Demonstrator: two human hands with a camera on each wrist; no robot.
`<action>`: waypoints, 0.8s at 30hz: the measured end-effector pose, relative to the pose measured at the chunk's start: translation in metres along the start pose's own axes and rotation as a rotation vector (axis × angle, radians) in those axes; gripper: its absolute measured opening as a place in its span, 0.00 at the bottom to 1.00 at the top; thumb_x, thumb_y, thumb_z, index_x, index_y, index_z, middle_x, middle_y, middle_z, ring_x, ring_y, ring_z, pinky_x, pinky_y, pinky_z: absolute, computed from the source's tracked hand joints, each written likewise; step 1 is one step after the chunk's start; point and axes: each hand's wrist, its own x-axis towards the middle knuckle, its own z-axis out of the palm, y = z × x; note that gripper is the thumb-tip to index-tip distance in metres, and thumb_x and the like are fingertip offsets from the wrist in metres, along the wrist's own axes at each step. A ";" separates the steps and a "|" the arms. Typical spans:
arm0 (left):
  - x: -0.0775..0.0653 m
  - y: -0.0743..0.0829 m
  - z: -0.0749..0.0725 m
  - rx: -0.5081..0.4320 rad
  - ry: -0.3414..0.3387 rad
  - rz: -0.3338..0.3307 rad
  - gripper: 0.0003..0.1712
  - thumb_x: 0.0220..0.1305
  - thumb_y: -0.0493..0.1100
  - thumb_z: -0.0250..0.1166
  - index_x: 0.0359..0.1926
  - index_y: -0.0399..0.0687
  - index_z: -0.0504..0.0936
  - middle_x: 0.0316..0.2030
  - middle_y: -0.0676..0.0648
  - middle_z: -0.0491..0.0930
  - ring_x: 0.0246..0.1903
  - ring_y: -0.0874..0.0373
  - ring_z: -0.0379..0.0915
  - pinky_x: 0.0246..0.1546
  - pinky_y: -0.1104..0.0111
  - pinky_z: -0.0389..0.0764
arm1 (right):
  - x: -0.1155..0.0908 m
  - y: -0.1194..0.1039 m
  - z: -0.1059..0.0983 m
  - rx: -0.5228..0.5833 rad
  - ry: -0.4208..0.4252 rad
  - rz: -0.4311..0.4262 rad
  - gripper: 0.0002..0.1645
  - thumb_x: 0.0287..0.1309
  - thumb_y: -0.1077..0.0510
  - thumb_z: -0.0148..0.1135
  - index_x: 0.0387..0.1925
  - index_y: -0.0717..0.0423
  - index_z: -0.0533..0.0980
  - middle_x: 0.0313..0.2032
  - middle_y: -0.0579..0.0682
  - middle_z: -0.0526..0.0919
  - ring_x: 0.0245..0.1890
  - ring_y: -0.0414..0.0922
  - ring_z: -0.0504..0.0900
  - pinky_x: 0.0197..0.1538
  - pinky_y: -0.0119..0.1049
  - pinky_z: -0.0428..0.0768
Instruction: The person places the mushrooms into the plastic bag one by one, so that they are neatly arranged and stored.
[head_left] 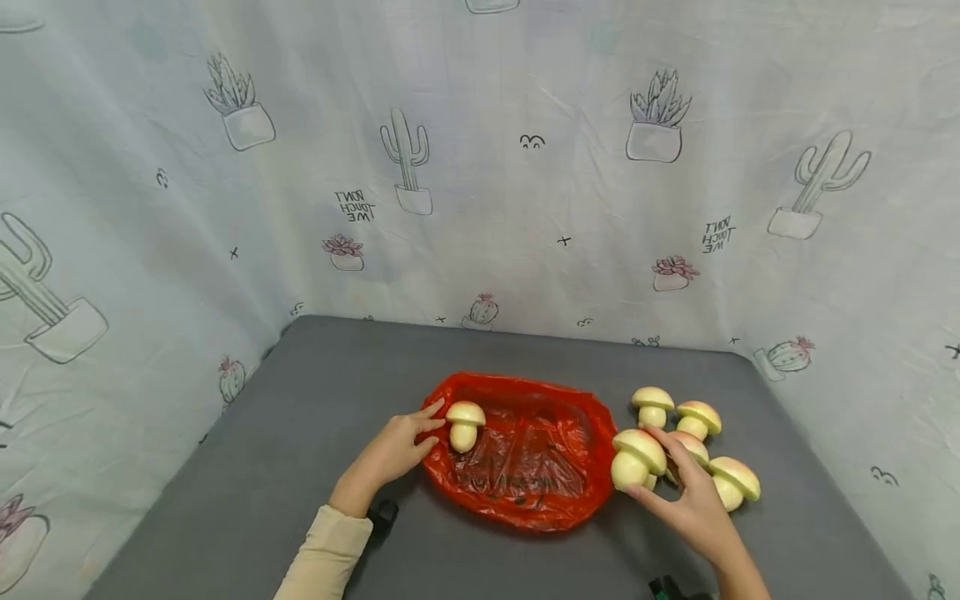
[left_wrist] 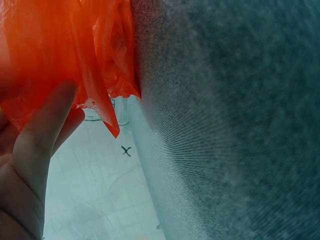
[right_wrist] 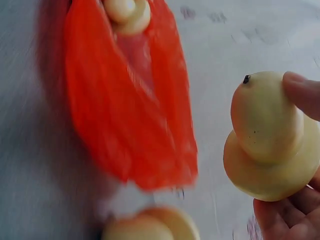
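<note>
On the grey bench [head_left: 555, 562], a red plastic bag [head_left: 517, 517] lies spread open, its rim making a rough oval. One pale yellow mushroom [head_left: 465, 427] rests inside it, near the left end, its cap toward the far side and its stem toward the near side. At that same end the left hand [head_left: 393, 450] pinches the thin edge of the bag; the left wrist view shows the thumb lying against the red sheet. The right hand [head_left: 690, 500] holds a second mushroom [head_left: 637, 460] by the bag's right end, thumb on the stem and fingers at the cap; the right wrist view shows a dark speck [right_wrist: 247, 79] at the tip of that stem. Right of the bag, more mushrooms make a loose group: a farthest mushroom [head_left: 652, 406], a tilted mushroom [head_left: 698, 419] just beside it, a half-hidden mushroom [head_left: 692, 446] behind the right hand, and a nearest mushroom [head_left: 733, 482] to that hand's right. A beige sleeve [head_left: 326, 550] covers the left forearm. Behind the bench and along both sides hangs a pale cloth [head_left: 480, 192] printed with cacti and potted plants
</note>
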 end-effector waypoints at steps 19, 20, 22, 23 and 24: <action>-0.003 -0.004 0.004 0.035 0.009 0.036 0.21 0.61 0.32 0.60 0.56 0.33 0.78 0.64 0.36 0.67 0.11 0.70 0.43 0.16 0.76 0.59 | 0.059 -0.017 0.062 -0.025 -0.154 -0.137 0.46 0.48 0.53 0.72 0.68 0.52 0.63 0.62 0.48 0.72 0.56 0.41 0.73 0.52 0.42 0.76; -0.003 -0.004 0.004 0.031 0.009 0.037 0.20 0.61 0.32 0.60 0.56 0.33 0.78 0.64 0.36 0.67 0.11 0.70 0.43 0.16 0.76 0.59 | 0.062 -0.017 0.064 -0.023 -0.160 -0.146 0.46 0.49 0.53 0.72 0.68 0.51 0.63 0.61 0.48 0.73 0.54 0.41 0.75 0.50 0.41 0.76; -0.001 -0.003 0.004 0.027 0.011 0.035 0.20 0.61 0.32 0.60 0.56 0.34 0.78 0.65 0.36 0.66 0.11 0.69 0.43 0.16 0.76 0.59 | 0.069 -0.017 0.068 -0.020 -0.170 -0.155 0.46 0.49 0.52 0.72 0.68 0.50 0.63 0.59 0.47 0.74 0.51 0.40 0.75 0.48 0.41 0.77; 0.000 -0.003 0.003 0.023 0.013 0.033 0.20 0.61 0.32 0.60 0.56 0.34 0.78 0.65 0.37 0.66 0.11 0.69 0.43 0.16 0.76 0.59 | 0.073 -0.017 0.070 -0.020 -0.175 -0.157 0.45 0.49 0.51 0.72 0.68 0.49 0.63 0.58 0.46 0.74 0.49 0.40 0.76 0.47 0.42 0.77; 0.001 -0.003 0.003 0.020 0.013 0.028 0.20 0.61 0.32 0.60 0.56 0.34 0.78 0.65 0.37 0.66 0.10 0.69 0.43 0.15 0.76 0.59 | 0.076 -0.018 0.072 -0.021 -0.183 -0.152 0.45 0.49 0.51 0.72 0.68 0.49 0.63 0.58 0.46 0.74 0.49 0.40 0.76 0.47 0.44 0.77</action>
